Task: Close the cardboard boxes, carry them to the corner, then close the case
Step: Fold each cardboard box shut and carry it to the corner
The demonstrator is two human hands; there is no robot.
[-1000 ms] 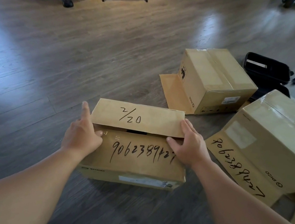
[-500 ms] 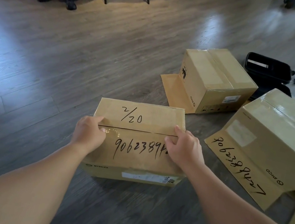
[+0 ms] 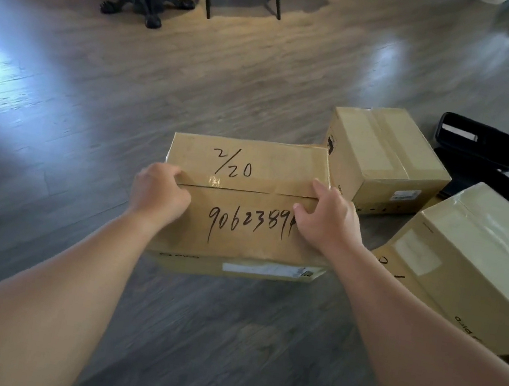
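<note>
Head view, box: As both flaps now lie flat, the marked box (image 3: 243, 211) sits on the wooden floor (image 3: 50, 158) with its top seam shut; a second ago the far flap stood ajar with a dark gap under it.
Head view, left grip: the left hand (image 3: 159, 192) lies on the seam at the box's left edge, fingers curled over that edge, gripping the box; it has slid in from the flap's outer corner.
Head view, right grip: the right hand (image 3: 329, 220) presses on the seam at the right end, fingers bent down onto the cardboard, thumb on the near flap; whether it clamps the box's side I cannot tell.
Head view, writing: "2/20" on the far flap, a long number on the near one, its last digits hidden under the right hand.
Head view, neighbours: a taped second box (image 3: 387, 157) stands just beyond, and a third box (image 3: 483, 265) at right lies with a flap spread on the floor.
Head view, case: the black case (image 3: 476, 145) lies open behind them, well apart from the hands.
Head view, meaning: closing of this box looks done; lifting it toward the corner seems next, while the third box and the case are not yet closed.
Head view, risk: untaped flaps may spring up when lifted.
</note>
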